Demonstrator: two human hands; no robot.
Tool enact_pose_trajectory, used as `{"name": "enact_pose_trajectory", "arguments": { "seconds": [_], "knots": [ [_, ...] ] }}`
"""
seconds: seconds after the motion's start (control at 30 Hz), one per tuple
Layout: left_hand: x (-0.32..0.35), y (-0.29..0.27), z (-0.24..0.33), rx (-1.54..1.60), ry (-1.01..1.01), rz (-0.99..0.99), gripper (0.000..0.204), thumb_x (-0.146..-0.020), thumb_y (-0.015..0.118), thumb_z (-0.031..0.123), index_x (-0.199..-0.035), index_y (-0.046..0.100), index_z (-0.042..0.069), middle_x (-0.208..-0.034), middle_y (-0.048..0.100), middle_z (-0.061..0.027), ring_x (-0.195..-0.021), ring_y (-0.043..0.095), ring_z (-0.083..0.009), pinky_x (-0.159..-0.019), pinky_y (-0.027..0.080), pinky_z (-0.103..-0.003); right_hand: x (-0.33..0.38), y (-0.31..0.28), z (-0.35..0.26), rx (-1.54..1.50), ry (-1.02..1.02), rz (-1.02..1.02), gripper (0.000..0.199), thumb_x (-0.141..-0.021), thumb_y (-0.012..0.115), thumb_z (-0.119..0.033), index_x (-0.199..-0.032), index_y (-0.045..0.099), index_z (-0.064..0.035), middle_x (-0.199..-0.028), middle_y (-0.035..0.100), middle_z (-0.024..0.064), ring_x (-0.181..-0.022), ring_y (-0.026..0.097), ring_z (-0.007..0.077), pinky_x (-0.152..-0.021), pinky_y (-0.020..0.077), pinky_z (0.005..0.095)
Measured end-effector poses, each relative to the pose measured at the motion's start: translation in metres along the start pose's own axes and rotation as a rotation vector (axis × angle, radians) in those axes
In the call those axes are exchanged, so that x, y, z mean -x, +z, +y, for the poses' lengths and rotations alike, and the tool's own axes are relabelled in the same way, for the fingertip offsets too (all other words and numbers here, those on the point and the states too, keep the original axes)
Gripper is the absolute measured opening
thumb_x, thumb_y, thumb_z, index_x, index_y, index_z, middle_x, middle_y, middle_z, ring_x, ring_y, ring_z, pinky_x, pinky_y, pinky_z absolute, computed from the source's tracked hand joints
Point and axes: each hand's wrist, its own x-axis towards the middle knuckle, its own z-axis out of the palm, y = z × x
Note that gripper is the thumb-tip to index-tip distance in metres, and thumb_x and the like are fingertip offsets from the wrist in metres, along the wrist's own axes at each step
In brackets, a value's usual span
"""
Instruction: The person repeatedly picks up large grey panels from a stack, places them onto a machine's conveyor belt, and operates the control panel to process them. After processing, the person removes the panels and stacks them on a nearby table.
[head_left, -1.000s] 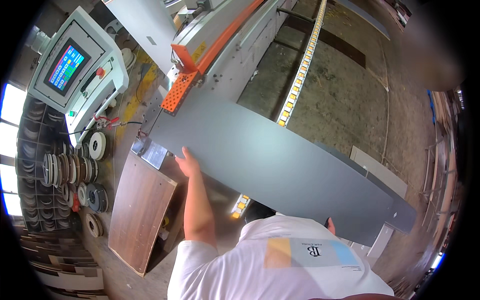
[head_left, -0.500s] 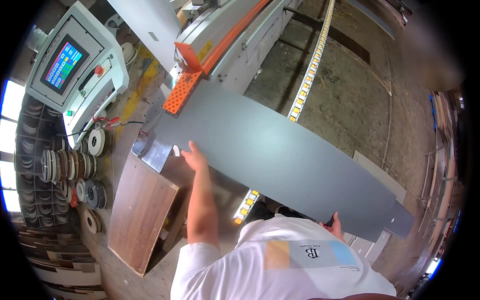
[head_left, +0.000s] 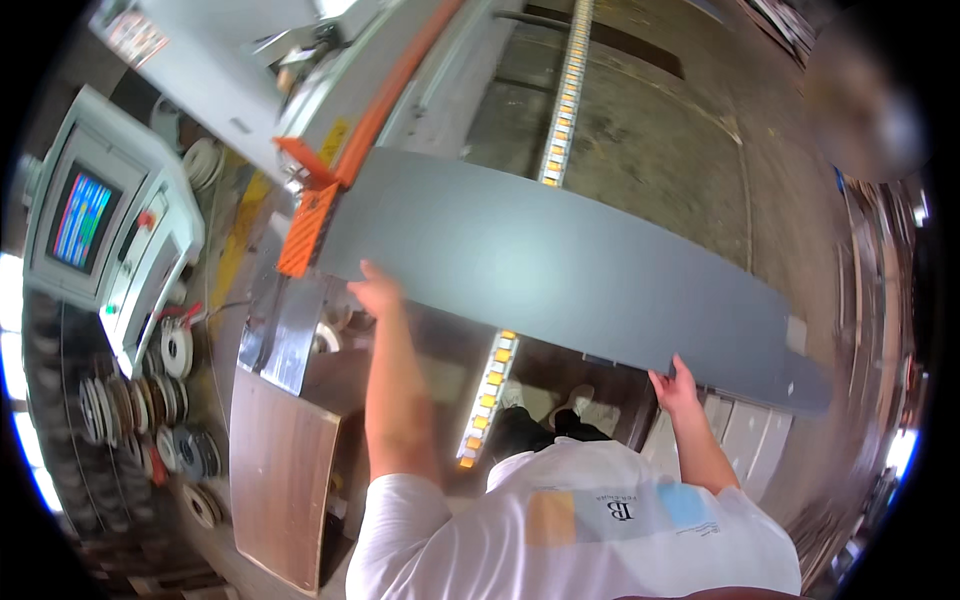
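Observation:
A long grey panel [head_left: 520, 250] lies flat across the machine in front of me, its left end next to an orange perforated guide [head_left: 308, 230]. My left hand [head_left: 378, 292] closes on the panel's near edge close to that guide. Farther right, my right hand [head_left: 677, 388] grips the same edge, thumb up and the other fingers partly hidden. Beneath the panel runs a strip of yellow and white rollers [head_left: 488, 400], showing on both sides of it.
A control console [head_left: 110, 220] with a lit screen stands at the left. Rolls of edge banding [head_left: 135, 410] are stacked below it. A brown wooden panel [head_left: 285, 480] sits near my left arm, beside a shiny metal plate [head_left: 297, 340]. Pale boards [head_left: 735, 435] lie under the panel's right part.
The panel's near edge has moved away from my body, and its left end no longer reaches past the orange guide. Both hands moved with it; my right forearm now shows. The view has shifted.

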Motion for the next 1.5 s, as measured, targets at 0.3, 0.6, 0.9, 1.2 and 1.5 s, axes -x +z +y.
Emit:
{"name": "enact_pose_trajectory", "arguments": {
  "seconds": [0.3,0.6,0.9,1.2,1.5],
  "knots": [
    [0.01,0.05,-0.034,0.247,0.362,-0.149,0.051,-0.099,0.064,0.028,-0.135,0.05,-0.006,-0.118,0.066,-0.0149,-0.097,0.063,-0.0241,-0.077,0.052,-0.036,0.031,-0.023,0.007,0.65,-0.208,-0.17,0.045,-0.104,0.058,-0.043,-0.131,0.059,-0.0071,-0.116,0.07,0.0106,-0.1,0.071,0.0207,-0.076,0.0582,0.0361],
    [0.321,0.045,-0.037,0.145,0.47,-1.041,0.025,-0.102,0.059,0.012,-0.123,0.063,-0.001,-0.095,0.066,-0.005,-0.081,0.06,-0.0126,-0.074,0.05,-0.029,-0.019,-0.257,0.083,0.628,0.047,0.041,0.031,-0.104,0.06,-0.038,-0.108,0.065,-0.0081,-0.093,0.071,0.0063,-0.072,0.068,0.0161,-0.056,0.0529,0.0298],
    [0.485,0.036,-0.173,-0.738,0.434,-1.819,0.021,-0.104,0.059,0.019,-0.117,0.065,0.003,-0.098,0.069,-0.0055,-0.087,0.067,-0.015,-0.08,0.054,-0.031,-0.098,-0.389,0.043,0.278,0.038,0.276,0.033,-0.1,0.062,-0.042,-0.099,0.069,-0.0098,-0.085,0.07,0.0056,-0.072,0.068,0.0168,-0.058,0.0521,0.031],
    [0.547,0.045,-0.218,-1.092,0.4,-1.711,0.032,-0.103,0.061,0.021,-0.127,0.065,0.0,-0.096,0.073,-0.007,-0.085,0.067,-0.0121,-0.081,0.053,-0.027,-0.277,-0.433,-0.078,-0.088,-0.089,0.364,0.03,-0.102,0.058,-0.039,-0.105,0.066,-0.0105,-0.085,0.064,0.0006,-0.075,0.062,0.0123,-0.063,0.0491,0.0303],
    [0.602,0.053,-0.196,-1.251,0.115,-1.417,0.033,-0.104,0.057,0.018,-0.131,0.063,0.001,-0.102,0.074,-0.0091,-0.088,0.07,-0.0155,-0.084,0.054,-0.03,-0.414,-0.463,-0.145,-0.217,-0.104,0.538,0.05,-0.098,0.062,-0.052,-0.122,0.061,-0.0089,-0.097,0.059,0.0041,-0.083,0.061,0.0171,-0.065,0.0528,0.0291]
  ]
}}
